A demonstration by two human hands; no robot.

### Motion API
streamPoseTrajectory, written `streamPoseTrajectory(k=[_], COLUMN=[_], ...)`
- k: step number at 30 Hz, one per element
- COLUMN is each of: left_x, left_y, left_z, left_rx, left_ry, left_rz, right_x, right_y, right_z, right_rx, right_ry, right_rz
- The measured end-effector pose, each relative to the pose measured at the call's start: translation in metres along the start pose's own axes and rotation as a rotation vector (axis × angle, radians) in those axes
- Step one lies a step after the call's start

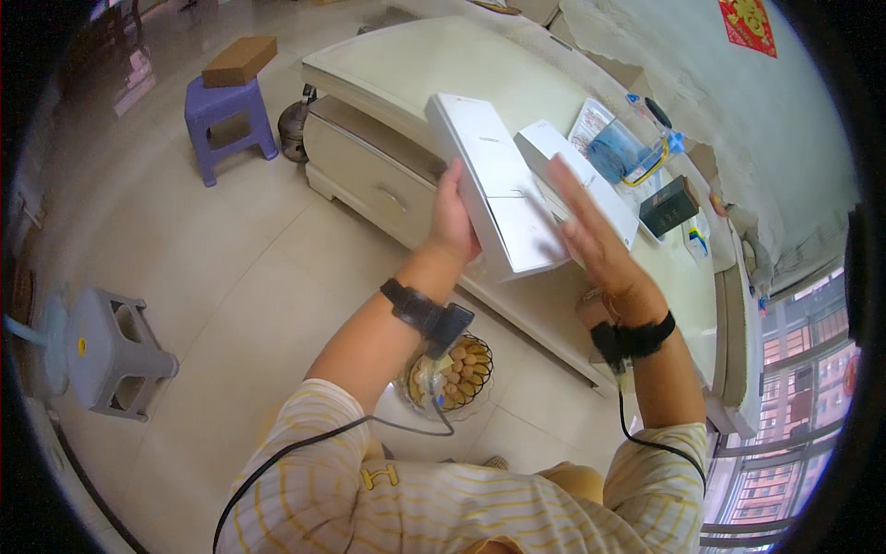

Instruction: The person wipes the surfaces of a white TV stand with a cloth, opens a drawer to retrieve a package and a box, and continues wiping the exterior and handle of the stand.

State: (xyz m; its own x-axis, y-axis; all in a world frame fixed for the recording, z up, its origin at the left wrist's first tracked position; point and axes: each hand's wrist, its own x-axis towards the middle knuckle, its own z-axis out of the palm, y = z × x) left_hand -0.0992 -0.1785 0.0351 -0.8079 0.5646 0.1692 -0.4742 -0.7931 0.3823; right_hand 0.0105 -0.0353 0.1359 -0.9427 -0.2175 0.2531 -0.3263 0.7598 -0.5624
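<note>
A long white box (pixel 487 152) is held up, tilted, over the front edge of the cream cabinet (pixel 383 74). My left hand (pixel 452 222) grips its left side, the thumb along the edge. A seam crosses the box's top face at about mid-length, and the part nearer me is plain white. Beside the box's right side, my right hand (pixel 600 245) has its fingers stretched out and slightly blurred; whether it touches the box I cannot tell. Behind that hand, a second white box (pixel 595 189) lies on the cabinet top, partly covered.
Farther right on the cabinet are a clear blue container (pixel 614 152) and a dark box (pixel 669 207). Below my left wrist stands a basket (pixel 489 392) of round brown items. Stools on the left floor include a purple one (pixel 228 111) bearing a brown box (pixel 242 61) and a grey one (pixel 109 355).
</note>
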Motion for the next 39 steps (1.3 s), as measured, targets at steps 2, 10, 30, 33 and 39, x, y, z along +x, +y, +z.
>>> streamPoseTrajectory(k=[2, 10, 30, 33, 39], left_x=[0.004, 0.000, 0.000, 0.006, 0.014], left_y=[0.006, -0.010, -0.022, -0.030, -0.044], left_z=[-0.005, -0.006, 0.011, 0.006, -0.007], left_rx=[-0.071, -0.140, -0.159, -0.001, 0.039], left_ry=[0.082, 0.168, 0.007, -0.037, -0.115], left_rz=[0.016, 0.026, 0.094, 0.178, 0.213], right_x=[0.005, -0.022, 0.019, 0.022, 0.024], right_y=[0.027, 0.139, -0.022, -0.019, -0.020], right_z=[-0.026, -0.073, 0.009, 0.010, 0.010], right_rx=[-0.309, -0.666, 0.143, -0.133, 0.071], right_ry=[0.044, -0.010, -0.038, -0.069, -0.084], right_rz=[0.250, 0.657, 0.337, 0.324, 0.348])
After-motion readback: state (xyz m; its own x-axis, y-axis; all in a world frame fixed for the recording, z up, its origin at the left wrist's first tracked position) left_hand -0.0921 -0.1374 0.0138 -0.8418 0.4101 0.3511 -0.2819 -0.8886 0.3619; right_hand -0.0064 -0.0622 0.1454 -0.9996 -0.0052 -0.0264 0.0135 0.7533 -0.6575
